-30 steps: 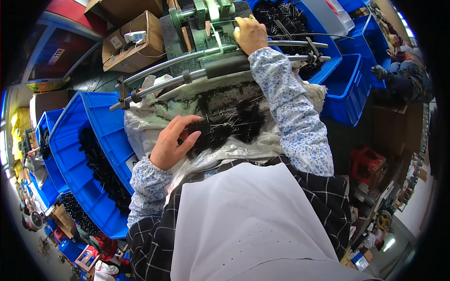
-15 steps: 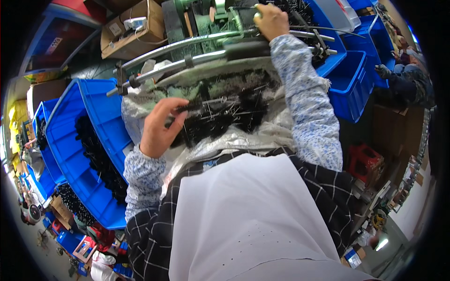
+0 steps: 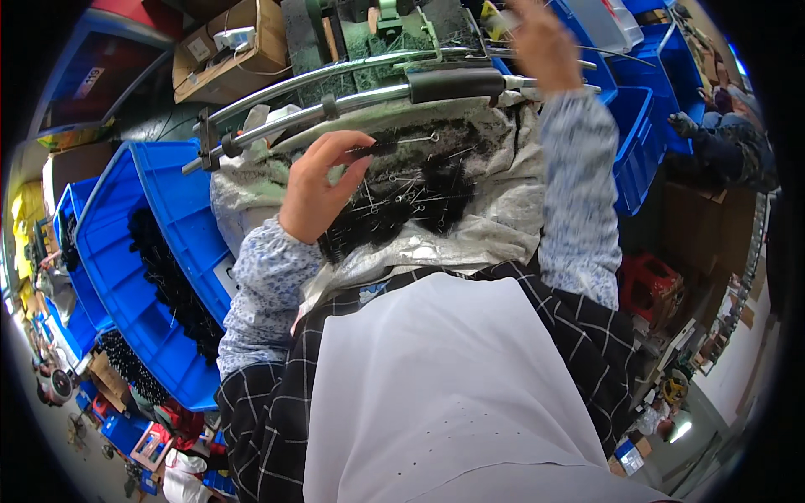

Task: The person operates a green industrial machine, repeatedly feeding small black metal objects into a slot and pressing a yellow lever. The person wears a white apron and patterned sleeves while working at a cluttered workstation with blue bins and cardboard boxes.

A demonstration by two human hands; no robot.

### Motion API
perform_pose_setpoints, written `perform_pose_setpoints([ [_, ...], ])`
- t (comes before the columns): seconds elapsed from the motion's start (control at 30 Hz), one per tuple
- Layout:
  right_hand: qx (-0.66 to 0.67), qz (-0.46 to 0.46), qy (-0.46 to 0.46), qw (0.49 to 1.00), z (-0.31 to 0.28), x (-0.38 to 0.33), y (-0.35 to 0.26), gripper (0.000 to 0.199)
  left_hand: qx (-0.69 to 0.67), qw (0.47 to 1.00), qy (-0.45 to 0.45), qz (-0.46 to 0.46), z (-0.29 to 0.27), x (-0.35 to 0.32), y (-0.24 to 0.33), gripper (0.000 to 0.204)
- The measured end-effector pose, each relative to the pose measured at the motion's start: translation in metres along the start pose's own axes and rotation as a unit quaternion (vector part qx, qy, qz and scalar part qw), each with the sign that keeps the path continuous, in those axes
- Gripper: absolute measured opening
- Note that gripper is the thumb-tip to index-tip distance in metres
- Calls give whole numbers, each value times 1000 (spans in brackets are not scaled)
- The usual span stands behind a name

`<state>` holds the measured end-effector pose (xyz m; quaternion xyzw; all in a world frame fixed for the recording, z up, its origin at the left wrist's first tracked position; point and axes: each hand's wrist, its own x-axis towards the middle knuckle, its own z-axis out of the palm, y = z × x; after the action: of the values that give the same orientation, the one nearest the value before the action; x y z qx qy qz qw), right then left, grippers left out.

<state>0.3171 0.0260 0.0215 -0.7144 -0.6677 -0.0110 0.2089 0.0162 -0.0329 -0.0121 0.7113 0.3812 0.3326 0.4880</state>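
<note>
The left hand [image 3: 323, 189] has its fingers clamped on a thin black rod [image 3: 392, 148] above the pile of black parts [image 3: 402, 197]. At one o'clock, the blurred right hand [image 3: 541, 42] is raised; its fingers' state can't be told.

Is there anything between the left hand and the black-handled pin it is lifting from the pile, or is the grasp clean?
Nothing visible stands between them: the left hand already pinches the black-handled pin at its dark end, raised just above the pile of black parts in the plastic-lined sack. The right hand is up at the machine, blurred.
</note>
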Motion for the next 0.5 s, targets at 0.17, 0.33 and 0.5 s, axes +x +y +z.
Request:
perform_pose_setpoints([
  [0.17, 206, -79, -271, 937, 17, -92, -75, 28, -69, 997, 30, -34, 24, 10, -8, 23],
  [0.33, 83, -43, -94, 991, 33, -44, -46, 20, -2, 994, -87, -70, 2, -4, -30, 43],
  [0.5, -186, -68, 84, 977, 72, 9, 6, 20, 398, 885, -232, 61, 5, -6, -66, 49],
])
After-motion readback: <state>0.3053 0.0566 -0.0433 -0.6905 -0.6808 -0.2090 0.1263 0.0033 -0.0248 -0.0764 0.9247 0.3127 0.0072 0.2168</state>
